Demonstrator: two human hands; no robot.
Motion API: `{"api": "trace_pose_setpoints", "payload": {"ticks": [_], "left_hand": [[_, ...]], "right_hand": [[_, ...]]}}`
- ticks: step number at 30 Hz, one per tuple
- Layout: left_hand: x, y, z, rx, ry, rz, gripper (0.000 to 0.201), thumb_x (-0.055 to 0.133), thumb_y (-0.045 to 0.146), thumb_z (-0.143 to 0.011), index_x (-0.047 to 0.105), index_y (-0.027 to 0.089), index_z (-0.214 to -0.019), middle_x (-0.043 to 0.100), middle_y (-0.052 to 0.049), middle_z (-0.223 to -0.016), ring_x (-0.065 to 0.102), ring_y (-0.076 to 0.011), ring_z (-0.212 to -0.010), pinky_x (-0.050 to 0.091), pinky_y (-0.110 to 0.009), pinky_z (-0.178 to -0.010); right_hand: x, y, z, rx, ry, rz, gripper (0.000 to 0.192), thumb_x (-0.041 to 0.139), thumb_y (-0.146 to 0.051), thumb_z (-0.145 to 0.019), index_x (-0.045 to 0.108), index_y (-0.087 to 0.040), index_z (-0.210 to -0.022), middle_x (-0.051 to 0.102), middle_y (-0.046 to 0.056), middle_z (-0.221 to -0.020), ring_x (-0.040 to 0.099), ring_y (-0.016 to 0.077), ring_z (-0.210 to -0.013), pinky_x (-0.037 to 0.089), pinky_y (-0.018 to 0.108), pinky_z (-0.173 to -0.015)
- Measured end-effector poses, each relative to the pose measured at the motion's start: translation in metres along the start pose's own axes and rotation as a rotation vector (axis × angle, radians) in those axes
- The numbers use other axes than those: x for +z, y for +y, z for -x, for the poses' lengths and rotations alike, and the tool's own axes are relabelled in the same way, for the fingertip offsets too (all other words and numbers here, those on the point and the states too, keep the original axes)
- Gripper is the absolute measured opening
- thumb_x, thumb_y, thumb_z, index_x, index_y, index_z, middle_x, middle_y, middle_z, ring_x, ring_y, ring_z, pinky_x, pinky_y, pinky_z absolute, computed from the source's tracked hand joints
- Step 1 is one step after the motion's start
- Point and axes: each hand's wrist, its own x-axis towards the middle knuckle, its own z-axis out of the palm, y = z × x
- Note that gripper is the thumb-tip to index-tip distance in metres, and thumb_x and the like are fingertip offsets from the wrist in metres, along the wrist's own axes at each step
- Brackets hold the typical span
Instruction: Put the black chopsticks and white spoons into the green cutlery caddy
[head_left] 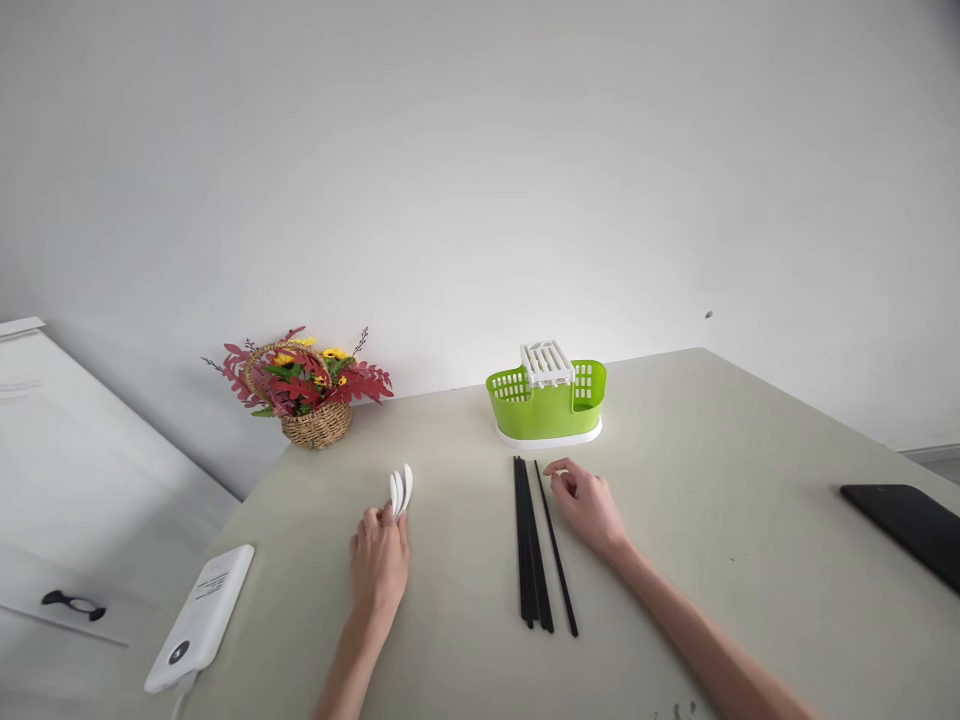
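My left hand [381, 560] is closed around the lower part of a few white spoons [406, 482], whose rounded ends stick out above its fingers. The handles are hidden under the hand. My right hand [589, 502] rests just right of a single black chopstick [556, 548], with the index finger stretched towards its upper end and the other fingers loosely bent. It holds nothing that I can see. Left of that chopstick lies a bundle of several black chopsticks [531, 545], spread slightly at the near end. Behind them stands a green cutlery holder [551, 415] with a white slatted top and white base.
A wicker basket of artificial flowers [319, 425] stands at the back left of the table [712, 450]. A white power bank [201, 615] with a cable lies at the left edge, and a black phone [904, 525] at the right. White wall rises behind; a white cabinet [90, 500] is at left.
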Motion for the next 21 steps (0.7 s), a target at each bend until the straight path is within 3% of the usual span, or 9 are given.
{"api": "trace_pose_setpoints", "payload": {"ticks": [6, 10, 13, 16, 19, 21], "left_hand": [[0.005, 0.007, -0.006, 0.055, 0.012, 0.067, 0.039, 0.030, 0.028, -0.107, 0.065, 0.014, -0.116, 0.067, -0.012, -0.095, 0.068, -0.0266, -0.088, 0.051, -0.037, -0.079], [0.005, 0.029, -0.004, 0.102, 0.041, 0.237, 0.036, 0.028, 0.029, -0.108, 0.059, 0.014, -0.121, 0.066, -0.010, -0.096, 0.069, -0.0237, -0.080, 0.052, -0.033, -0.068], [-0.003, 0.063, 0.001, 0.199, 0.074, 0.467, 0.034, 0.027, 0.033, -0.110, 0.055, 0.018, -0.121, 0.064, -0.007, -0.096, 0.069, -0.0207, -0.077, 0.051, -0.029, -0.061], [-0.018, 0.105, 0.006, 0.290, 0.068, 0.670, 0.030, 0.028, 0.033, -0.110, 0.052, 0.021, -0.123, 0.063, -0.006, -0.097, 0.068, -0.0186, -0.076, 0.053, -0.029, -0.063], [-0.035, 0.148, 0.009, 0.349, -0.008, 0.774, 0.028, 0.030, 0.031, -0.109, 0.053, 0.022, -0.121, 0.063, -0.007, -0.098, 0.069, -0.0199, -0.078, 0.055, -0.031, -0.066], [-0.045, 0.173, 0.010, 0.377, -0.091, 0.802, 0.029, 0.030, 0.029, -0.109, 0.055, 0.022, -0.122, 0.064, -0.008, -0.100, 0.070, -0.0215, -0.080, 0.056, -0.033, -0.066]], "right_hand": [[0.002, -0.003, 0.003, 0.012, -0.011, -0.013, 0.021, 0.049, -0.038, -0.087, 0.066, -0.025, -0.089, 0.040, -0.007, -0.051, 0.036, 0.0151, -0.050, 0.035, 0.027, -0.056], [0.001, -0.004, 0.004, 0.046, 0.002, -0.037, 0.020, 0.049, -0.038, -0.089, 0.064, -0.026, -0.087, 0.041, -0.007, -0.053, 0.039, 0.0155, -0.052, 0.036, 0.027, -0.057], [-0.001, -0.006, 0.002, 0.059, -0.003, -0.080, 0.024, 0.049, -0.044, -0.093, 0.064, -0.025, -0.096, 0.052, -0.004, -0.063, 0.047, 0.0160, -0.057, 0.041, 0.028, -0.060], [-0.006, -0.008, 0.000, 0.091, -0.029, -0.219, 0.042, 0.046, -0.055, -0.098, 0.060, -0.023, -0.122, 0.068, 0.004, -0.091, 0.062, 0.0183, -0.072, 0.048, 0.028, -0.061], [-0.013, -0.008, -0.003, 0.124, -0.087, -0.497, 0.059, 0.040, -0.062, -0.101, 0.041, -0.026, -0.148, 0.067, 0.010, -0.124, 0.068, 0.0227, -0.098, 0.055, 0.031, -0.068], [-0.019, -0.007, -0.005, 0.125, -0.124, -0.597, 0.063, 0.037, -0.063, -0.102, 0.030, -0.029, -0.155, 0.065, 0.008, -0.131, 0.067, 0.0232, -0.108, 0.057, 0.036, -0.082]]}}
